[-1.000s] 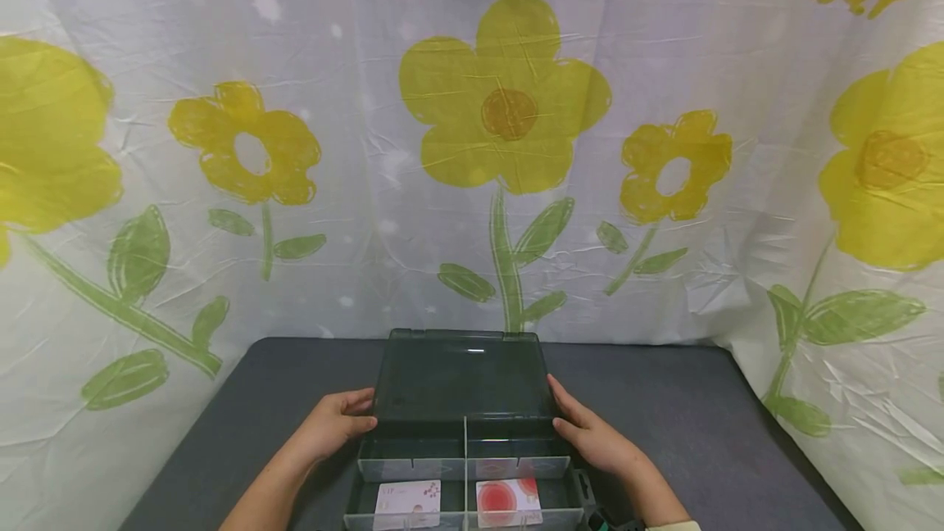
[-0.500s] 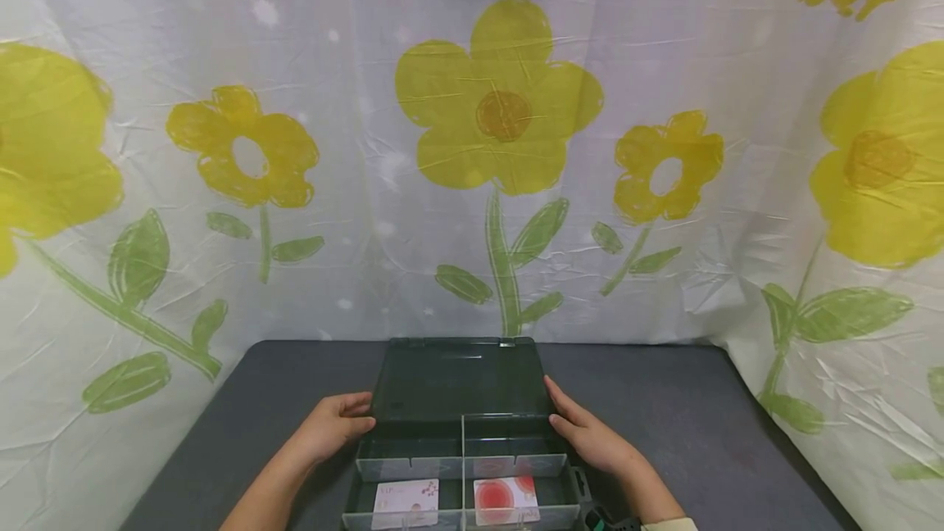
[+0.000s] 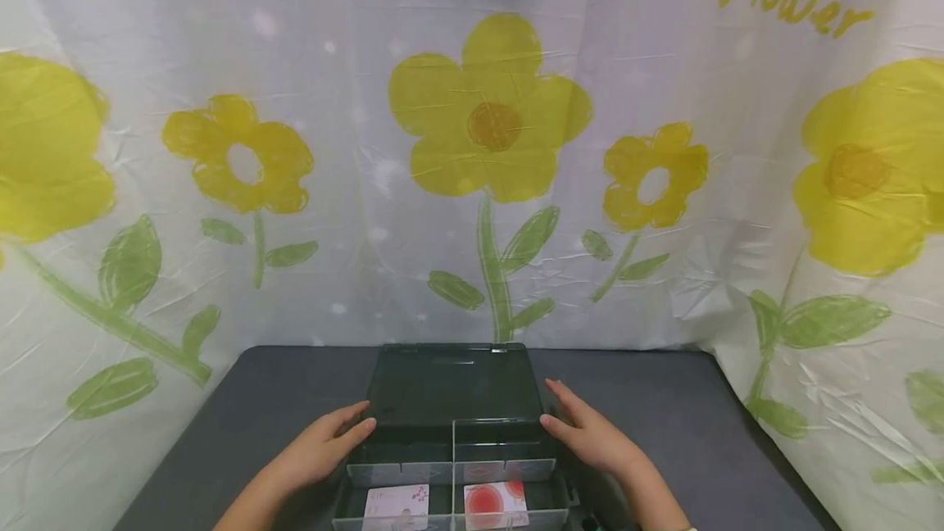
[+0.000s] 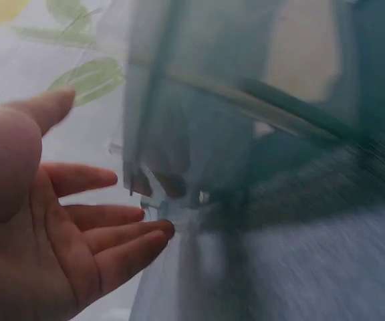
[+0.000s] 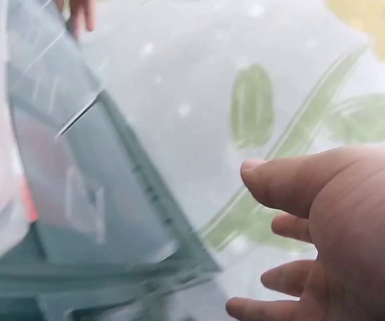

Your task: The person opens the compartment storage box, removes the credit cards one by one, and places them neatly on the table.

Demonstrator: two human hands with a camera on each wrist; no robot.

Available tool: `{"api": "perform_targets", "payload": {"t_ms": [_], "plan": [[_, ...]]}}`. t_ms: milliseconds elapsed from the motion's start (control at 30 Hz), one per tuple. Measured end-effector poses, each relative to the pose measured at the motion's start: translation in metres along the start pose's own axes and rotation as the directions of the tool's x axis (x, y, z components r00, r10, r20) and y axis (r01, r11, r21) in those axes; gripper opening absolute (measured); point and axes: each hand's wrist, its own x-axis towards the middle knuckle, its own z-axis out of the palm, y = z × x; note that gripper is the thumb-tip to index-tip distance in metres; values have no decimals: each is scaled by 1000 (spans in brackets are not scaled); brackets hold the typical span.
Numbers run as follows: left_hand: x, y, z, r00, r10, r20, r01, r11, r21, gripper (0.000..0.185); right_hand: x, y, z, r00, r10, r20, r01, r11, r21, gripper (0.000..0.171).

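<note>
A dark green see-through compartment box (image 3: 509,472) stands on the table with its lid (image 3: 453,383) tilted back toward the curtain. In its front compartments lie a pale card (image 3: 396,503) on the left and a white card with red circles (image 3: 496,502) on the right. My left hand (image 3: 328,445) is beside the lid's left edge, fingers extended and thumb spread. On the opposite side my right hand (image 3: 590,433) is held with its fingers straight and apart from the lid. Both wrist views show an empty palm facing the box, the left one (image 4: 92,227) with fingertips close to its side.
The dark grey tabletop (image 3: 686,424) extends to both sides of the box. Behind the table hangs a white curtain (image 3: 354,285) printed with yellow flowers, close to the lid's far edge.
Both hands have loosened from the lid's sides, and a gap shows at the right hand. The head view has shifted slightly, and the lid looks a little lower.
</note>
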Motion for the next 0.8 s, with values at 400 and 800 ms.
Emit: {"api": "perform_targets", "payload": {"t_ms": [400,800], "plan": [[-42,-13,29,976,202,79,-206,978,45,67,-23,-29,-10,998,-35,49,35,999,5,66],[-51,-39,41,887,457,-67,-450,887,104,66,-35,-40,-6,983,-88,160,87,996,13,53]]}}
